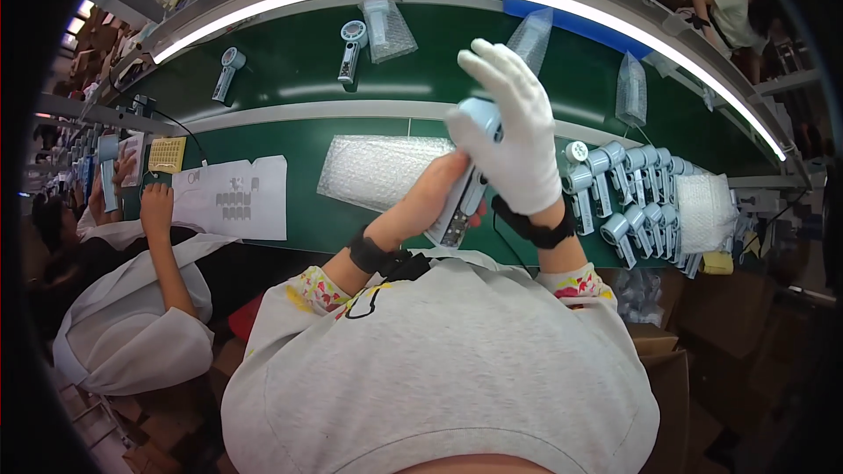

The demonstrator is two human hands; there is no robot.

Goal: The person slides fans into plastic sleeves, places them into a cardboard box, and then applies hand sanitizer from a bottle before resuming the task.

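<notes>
A light-blue handheld fan point(480, 114) is tilted in front of me, its round head up and its handle toward my body. Bare and closed, my left hand point(430, 197) wraps round the handle, where dark inner parts show near the lower end. My right hand point(518, 127), in a white glove, has its fingers stretched upward and apart. Its palm and thumb lie against or just beside the fan's head, hiding part of it. Beneath and left of the fan, a sheet of bubble wrap point(378, 171) lies flat on the green table point(303, 136).
Several light-blue fans point(632, 167) stand in rows at right, beside a bubble-wrap stack point(705, 211). Farther back, fans point(352, 48) and bagged ones lie on a green belt point(290, 57) under a lamp bar. To the left, a co-worker point(145, 298) sits near a printed paper point(233, 202).
</notes>
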